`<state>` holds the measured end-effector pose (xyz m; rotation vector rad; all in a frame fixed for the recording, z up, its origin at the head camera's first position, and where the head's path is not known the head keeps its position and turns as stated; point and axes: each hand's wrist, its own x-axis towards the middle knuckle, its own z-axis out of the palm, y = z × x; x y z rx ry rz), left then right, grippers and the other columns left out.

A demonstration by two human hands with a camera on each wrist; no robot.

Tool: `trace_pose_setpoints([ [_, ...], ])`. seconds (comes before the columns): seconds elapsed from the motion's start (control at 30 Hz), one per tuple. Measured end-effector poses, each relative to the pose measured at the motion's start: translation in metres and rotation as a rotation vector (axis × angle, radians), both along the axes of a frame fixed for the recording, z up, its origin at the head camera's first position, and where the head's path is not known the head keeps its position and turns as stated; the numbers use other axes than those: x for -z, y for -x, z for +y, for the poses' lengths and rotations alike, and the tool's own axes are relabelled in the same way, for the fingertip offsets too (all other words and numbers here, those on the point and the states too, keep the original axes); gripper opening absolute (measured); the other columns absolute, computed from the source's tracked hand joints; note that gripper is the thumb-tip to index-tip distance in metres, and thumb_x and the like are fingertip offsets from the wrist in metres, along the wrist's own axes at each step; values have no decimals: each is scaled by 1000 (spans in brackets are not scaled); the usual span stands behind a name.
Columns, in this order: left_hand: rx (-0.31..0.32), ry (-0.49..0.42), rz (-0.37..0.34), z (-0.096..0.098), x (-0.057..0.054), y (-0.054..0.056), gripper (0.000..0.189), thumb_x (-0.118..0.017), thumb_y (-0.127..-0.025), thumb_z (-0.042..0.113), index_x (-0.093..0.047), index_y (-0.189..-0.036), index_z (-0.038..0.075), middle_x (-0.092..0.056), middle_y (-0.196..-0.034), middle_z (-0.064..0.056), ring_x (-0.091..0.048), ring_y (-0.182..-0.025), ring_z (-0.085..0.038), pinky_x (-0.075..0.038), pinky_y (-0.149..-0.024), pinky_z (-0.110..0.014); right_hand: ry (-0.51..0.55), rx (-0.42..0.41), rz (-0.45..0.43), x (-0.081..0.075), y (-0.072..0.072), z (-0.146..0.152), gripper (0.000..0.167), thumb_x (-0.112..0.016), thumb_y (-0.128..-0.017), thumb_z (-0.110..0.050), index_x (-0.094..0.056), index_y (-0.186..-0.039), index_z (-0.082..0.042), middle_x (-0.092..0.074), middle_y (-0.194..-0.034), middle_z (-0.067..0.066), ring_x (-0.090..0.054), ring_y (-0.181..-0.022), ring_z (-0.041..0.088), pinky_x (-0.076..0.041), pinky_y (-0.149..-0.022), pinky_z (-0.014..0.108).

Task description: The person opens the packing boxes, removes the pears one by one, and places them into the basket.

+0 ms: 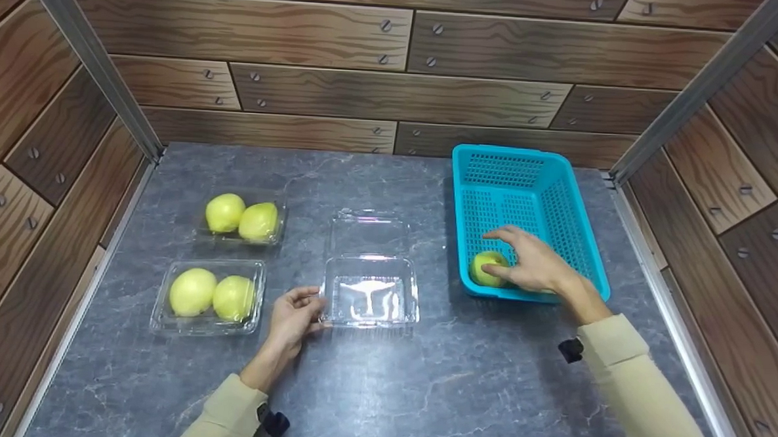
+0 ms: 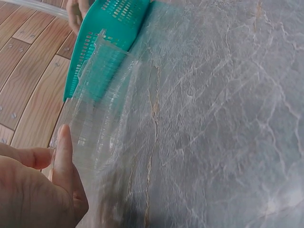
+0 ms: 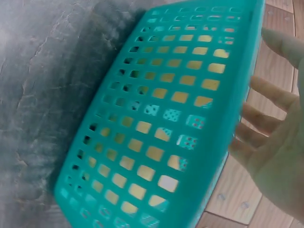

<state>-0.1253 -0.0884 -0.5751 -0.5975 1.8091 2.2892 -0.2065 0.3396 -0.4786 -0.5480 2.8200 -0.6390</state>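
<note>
An open clear plastic clamshell box lies in the middle, lid folded back away from me. My left hand pinches its left rim between thumb and fingers; the left wrist view shows this grip at the wall of the box. Over the near end of a turquoise basket is my right hand, fingers spread and thumb against a yellow-green apple. Through the basket's holes the right wrist view shows two yellowish patches; the right hand partly hides what lies beneath it.
At the left stand two clear boxes, a far one and a near one, each with two yellow-green apples. Wood-patterned panels and metal posts bound the grey marbled table.
</note>
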Motion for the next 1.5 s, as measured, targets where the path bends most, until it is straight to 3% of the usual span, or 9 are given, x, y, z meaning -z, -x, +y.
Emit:
trace_pose_setpoints([
  [0.4, -2, 16, -1, 3, 2, 2, 38, -66, -91, -7, -59, -128, -13, -58, -84, 0, -58, -64, -9, -64, -52, -21, 26, -97, 324, -10, -18, -27, 68, -83, -90, -44, -60, -147, -16, -61, -148, 12, -58, -136, 37, -60, -102, 63],
  [0.57, 0, 18, 1, 4, 2, 2, 38, -67, -91, -6, -59, -128, -12, -57, -84, 1, -58, -64, -8, -63, -52, -20, 89, -124, 488, -4, -25, -41, 64, -86, -88, -40, -65, -140, -10, -66, -139, 14, -64, -128, 37, -64, -99, 56],
  [0.67, 6, 22, 6, 5, 2, 3, 38, -67, -92, -5, -60, -128, -12, -57, -83, 2, -58, -65, -7, -63, -52, -20, 82, -124, 560, 2, -30, -52, 60, -84, -89, -41, -68, -136, -9, -69, -135, 15, -66, -124, 36, -65, -98, 52],
  [0.87, 13, 23, 5, 7, 2, 5, 39, -68, -92, -4, -59, -129, -13, -58, -82, 1, -59, -65, -8, -64, -53, -21, 32, -128, 701, 14, -45, -77, 62, -83, -84, -51, -71, -130, -11, -72, -127, 12, -70, -110, 32, -67, -84, 45],
  [1.17, -3, 32, -1, 13, 2, 7, 38, -68, -92, -4, -61, -128, -12, -58, -85, 1, -60, -67, -9, -64, -52, -21, -54, -160, 839, 35, -58, -108, 69, -78, -83, -63, -69, -131, -14, -72, -121, 8, -69, -102, 24, -65, -75, 33],
  [1.5, -16, 18, 6, 17, 4, 9, 37, -68, -91, -4, -61, -127, -13, -58, -82, 1, -60, -65, -9, -61, -49, -20, -85, -205, 916, 61, -71, -137, 61, -83, -80, -56, -70, -126, -17, -72, -114, 5, -68, -93, 21, -63, -69, 28],
])
